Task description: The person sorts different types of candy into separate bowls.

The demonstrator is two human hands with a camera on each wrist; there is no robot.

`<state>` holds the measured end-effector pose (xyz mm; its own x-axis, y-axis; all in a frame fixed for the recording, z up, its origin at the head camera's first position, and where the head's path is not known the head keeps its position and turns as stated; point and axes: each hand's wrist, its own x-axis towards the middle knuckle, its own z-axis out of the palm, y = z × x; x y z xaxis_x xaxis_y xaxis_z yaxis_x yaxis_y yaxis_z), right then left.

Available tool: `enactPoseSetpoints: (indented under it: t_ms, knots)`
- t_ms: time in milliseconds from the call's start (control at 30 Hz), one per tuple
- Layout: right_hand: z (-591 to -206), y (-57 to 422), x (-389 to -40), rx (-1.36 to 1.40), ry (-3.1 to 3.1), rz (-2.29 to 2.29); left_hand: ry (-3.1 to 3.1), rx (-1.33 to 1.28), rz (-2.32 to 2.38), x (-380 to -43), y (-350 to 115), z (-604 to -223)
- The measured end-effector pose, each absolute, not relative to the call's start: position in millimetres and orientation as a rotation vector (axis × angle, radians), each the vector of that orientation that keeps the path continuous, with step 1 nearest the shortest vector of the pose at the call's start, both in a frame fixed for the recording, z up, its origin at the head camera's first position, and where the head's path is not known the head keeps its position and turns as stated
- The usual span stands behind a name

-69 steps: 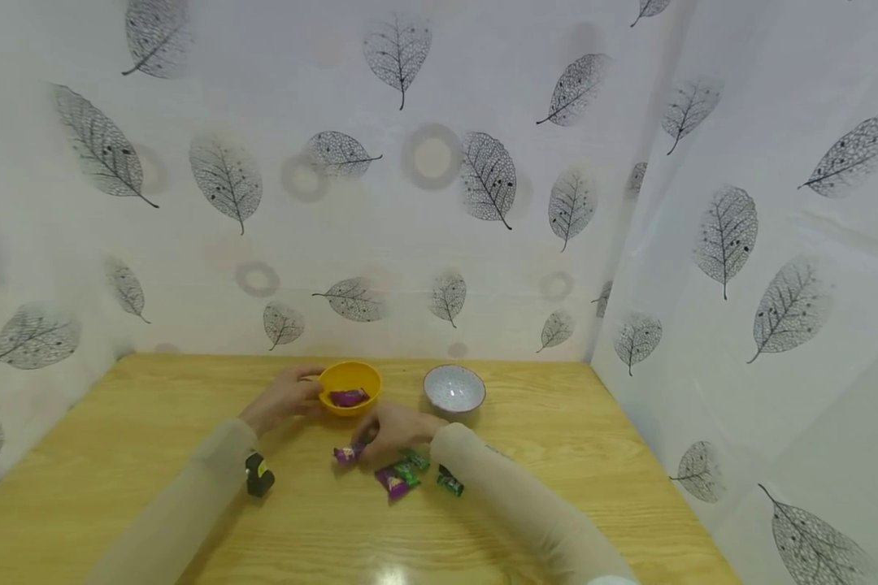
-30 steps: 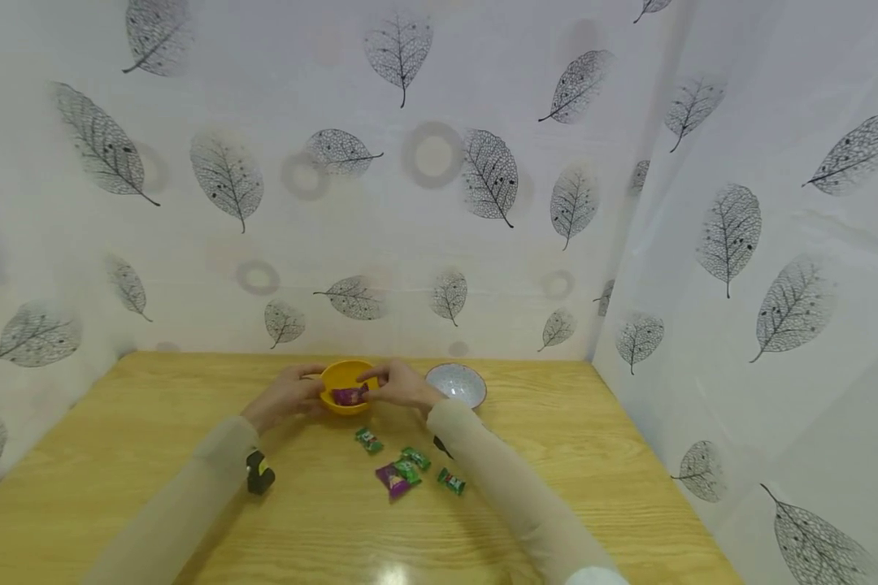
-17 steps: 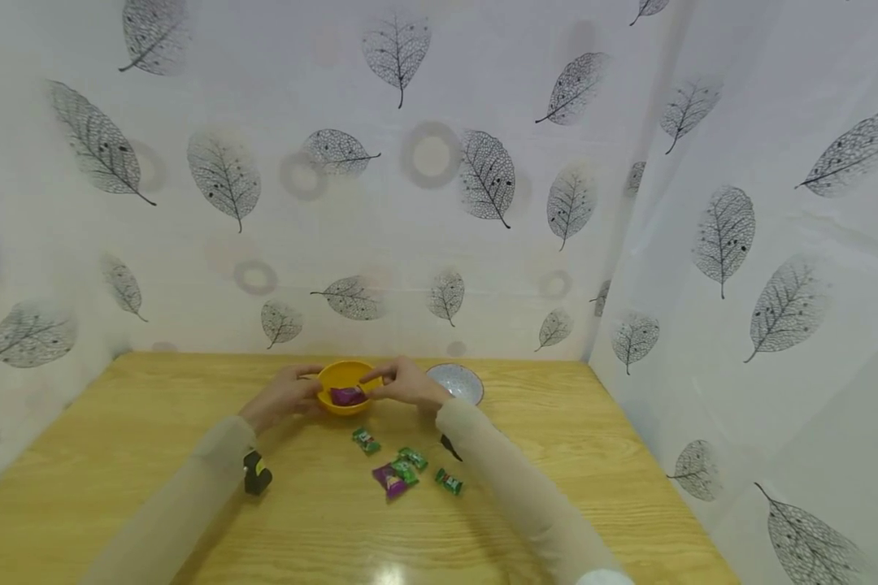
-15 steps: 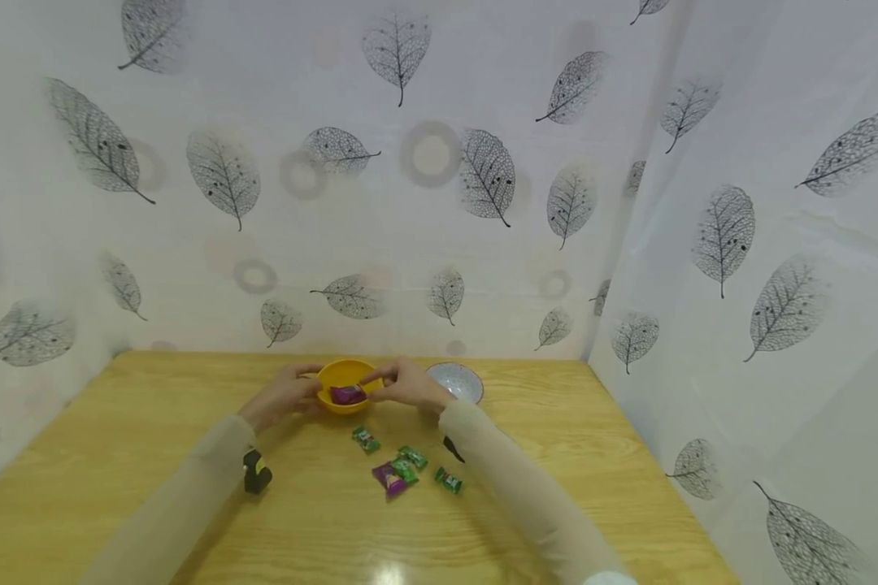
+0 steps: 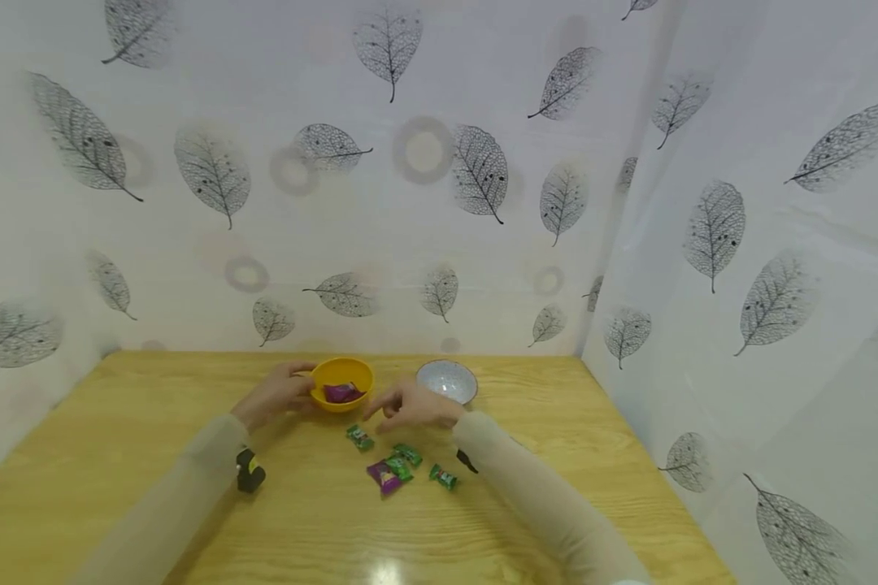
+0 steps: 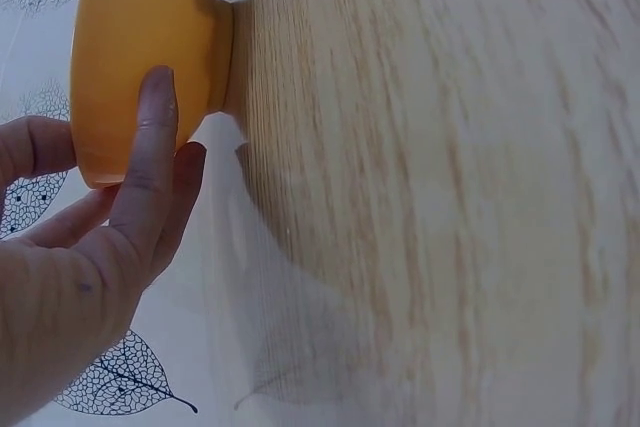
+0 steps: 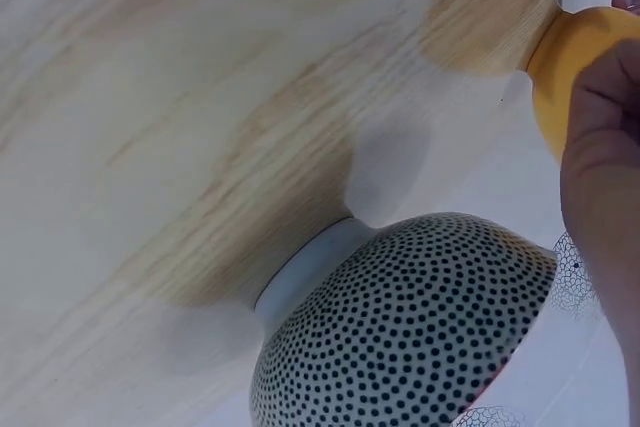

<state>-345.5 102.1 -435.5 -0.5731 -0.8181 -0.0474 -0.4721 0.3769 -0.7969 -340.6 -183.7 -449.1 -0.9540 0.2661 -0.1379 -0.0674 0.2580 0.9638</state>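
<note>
A yellow bowl [image 5: 344, 374] stands near the back of the table, with purple-wrapped candy [image 5: 342, 392] inside. My left hand [image 5: 274, 396] holds its left side; in the left wrist view, fingers [image 6: 155, 117] lie against the outer wall and another digit is at the rim. My right hand [image 5: 417, 406] hovers just right of the bowl, fingers loosely bent and holding nothing visible. Below its fingertips lies a green-wrapped candy [image 5: 360, 437]. Nearer the front are a purple-wrapped candy [image 5: 384, 478] and green-wrapped candies [image 5: 407, 453], one more green candy [image 5: 443, 476] lying apart to the right.
Behind my right hand stands a pale bowl [image 5: 449, 378], whose dotted outside [image 7: 400, 327] fills the lower right wrist view. A leaf-patterned covering [image 5: 410, 244] rises behind the wooden table [image 5: 322, 528] and along its right side.
My right hand brought a purple candy to the yellow bowl, let go of it there, and has drawn back right and toward me. My left hand has stayed on the bowl.
</note>
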Motion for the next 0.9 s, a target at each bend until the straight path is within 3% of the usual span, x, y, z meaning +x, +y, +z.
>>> enactPoseSetpoints:
  t_ms: [900]
  knots:
    - [-448.2,96.3,-336.9,-1.197,1.894,-0.643,2.253,0.157,1.754,-341.5,-181.9,-448.2]
